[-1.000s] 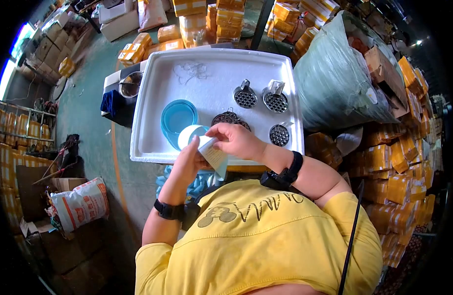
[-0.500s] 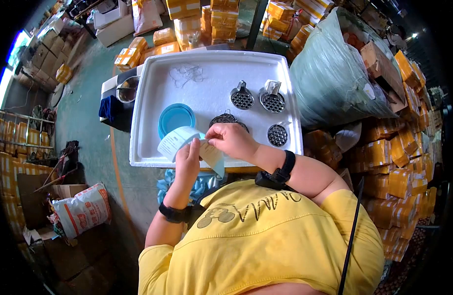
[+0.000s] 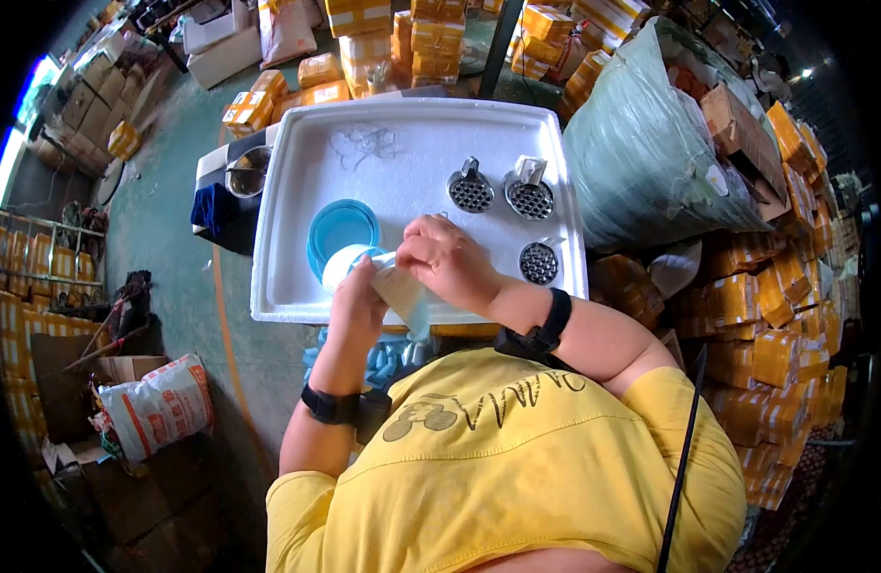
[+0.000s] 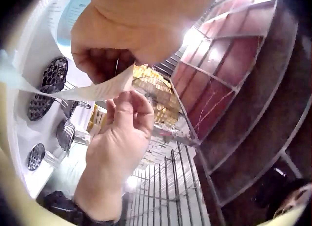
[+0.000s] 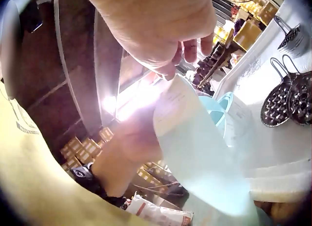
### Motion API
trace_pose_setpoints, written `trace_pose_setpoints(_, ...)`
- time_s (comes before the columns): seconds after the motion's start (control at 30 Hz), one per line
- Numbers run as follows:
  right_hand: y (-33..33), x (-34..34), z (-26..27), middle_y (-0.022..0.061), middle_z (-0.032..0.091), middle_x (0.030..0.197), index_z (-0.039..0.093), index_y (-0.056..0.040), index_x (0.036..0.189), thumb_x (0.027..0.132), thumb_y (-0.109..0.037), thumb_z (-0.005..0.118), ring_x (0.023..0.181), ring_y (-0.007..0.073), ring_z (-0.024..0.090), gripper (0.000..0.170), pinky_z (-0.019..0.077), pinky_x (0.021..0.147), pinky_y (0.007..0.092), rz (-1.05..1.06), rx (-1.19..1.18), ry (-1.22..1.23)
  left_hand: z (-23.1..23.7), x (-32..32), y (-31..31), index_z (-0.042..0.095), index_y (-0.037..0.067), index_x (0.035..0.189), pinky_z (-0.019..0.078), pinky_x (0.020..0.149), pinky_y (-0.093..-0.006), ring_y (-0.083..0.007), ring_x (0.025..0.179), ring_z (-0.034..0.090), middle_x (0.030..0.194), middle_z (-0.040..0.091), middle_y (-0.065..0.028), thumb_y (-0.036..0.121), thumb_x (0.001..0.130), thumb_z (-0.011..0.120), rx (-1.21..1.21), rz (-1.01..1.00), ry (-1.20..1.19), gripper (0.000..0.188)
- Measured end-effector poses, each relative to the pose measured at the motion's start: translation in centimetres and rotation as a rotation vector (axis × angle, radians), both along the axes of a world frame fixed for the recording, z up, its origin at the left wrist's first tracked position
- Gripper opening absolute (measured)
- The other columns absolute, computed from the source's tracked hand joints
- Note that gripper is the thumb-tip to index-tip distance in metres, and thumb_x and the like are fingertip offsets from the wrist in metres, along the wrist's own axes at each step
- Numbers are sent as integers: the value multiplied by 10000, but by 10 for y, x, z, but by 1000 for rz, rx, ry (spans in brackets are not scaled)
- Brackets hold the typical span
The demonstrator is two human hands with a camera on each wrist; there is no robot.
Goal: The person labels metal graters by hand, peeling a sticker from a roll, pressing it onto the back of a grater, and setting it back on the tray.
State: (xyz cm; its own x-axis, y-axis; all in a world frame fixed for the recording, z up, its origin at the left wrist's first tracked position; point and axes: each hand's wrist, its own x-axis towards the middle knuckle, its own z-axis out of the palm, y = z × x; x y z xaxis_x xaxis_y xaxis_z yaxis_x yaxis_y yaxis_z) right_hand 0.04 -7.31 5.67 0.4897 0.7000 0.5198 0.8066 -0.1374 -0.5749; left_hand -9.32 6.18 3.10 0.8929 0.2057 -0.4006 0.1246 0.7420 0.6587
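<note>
Between the two hands is a printed pale-blue label strip (image 3: 399, 292), its loose end hanging over the foam tray's front edge. The left hand (image 3: 357, 304) grips the strip near a curled white-and-blue part. Thumb and fingers of the right hand (image 3: 447, 263) pinch the strip's upper edge; the left wrist view shows that pinch on the strip (image 4: 97, 91). Behind the left hand, a round blue roll (image 3: 345, 234) lies in the white foam tray (image 3: 268, 191). Metal pieces with perforated round faces, such as one (image 3: 471, 191), lie to the right; the right hand covers others in the head view.
A steel bowl (image 3: 248, 172) and dark blue cloth (image 3: 214, 208) stand left of the tray. A large pale-green sack (image 3: 632, 153) is at the right, with stacked taped boxes (image 3: 784, 358) beyond. Light-blue items (image 3: 383, 361) lie below the tray's front edge.
The right hand has moved up and slightly right, now covering the dark metal pieces. The printed curl by the left hand swung out to the left, then drew back in.
</note>
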Motion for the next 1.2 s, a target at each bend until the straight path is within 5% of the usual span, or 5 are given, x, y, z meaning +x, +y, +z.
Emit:
trace_pose_setpoints(0.2, -38, 1, 20, 47, 556, 798, 523, -59, 852, 809, 20, 553, 743, 154, 573, 95, 464, 670, 285, 270, 272, 637, -47, -7, 39, 531, 35, 937, 415, 470, -218, -142, 582, 549, 716, 565, -45, 270, 871, 505, -100, 99, 28, 246)
trace_pose_setpoints(0.4, -102, 25, 34, -12, 539, 797, 502, -76, 882, 812, -153, 631, 734, 53, 515, 166, 424, 689, 192, -16, 388, 762, -24, -30, 56, 627, 12, 800, 470, 553, -368, -298, 611, 585, 681, 595, -148, 318, 830, 525, 1855, -481, 477, 324)
trace_pose_setpoints(0.53, -133, 31, 9, -26, 525, 808, 483, -75, 832, 761, -67, 669, 727, 24, 479, 199, 411, 676, 178, -363, 273, 630, -10, -11, 39, 576, 59, 764, 441, 601, -390, -309, 679, 543, 768, 568, -118, 165, 739, 627, 1985, 148, -59, 120)
trace_pose_setpoints(0.9, -167, 9, 13, 6, 609, 696, 597, -4, 814, 811, -115, 620, 639, 37, 523, 114, 436, 588, 197, -440, 132, 623, -61, 82, -57, 582, 89, 863, 372, 802, -415, -251, 962, 475, 940, 544, -62, 276, 611, 715, 2148, -450, -47, 341)
trace_pose_setpoints(1.2, -173, 2, 11, 71, 626, 733, 588, 19, 870, 807, -94, 610, 666, 87, 573, 131, 470, 617, 236, -503, 109, 552, -60, 80, -61, 496, 25, 920, 454, 700, -361, -280, 806, 578, 861, 592, -122, 61, 707, 601, 1390, -451, -244, 241)
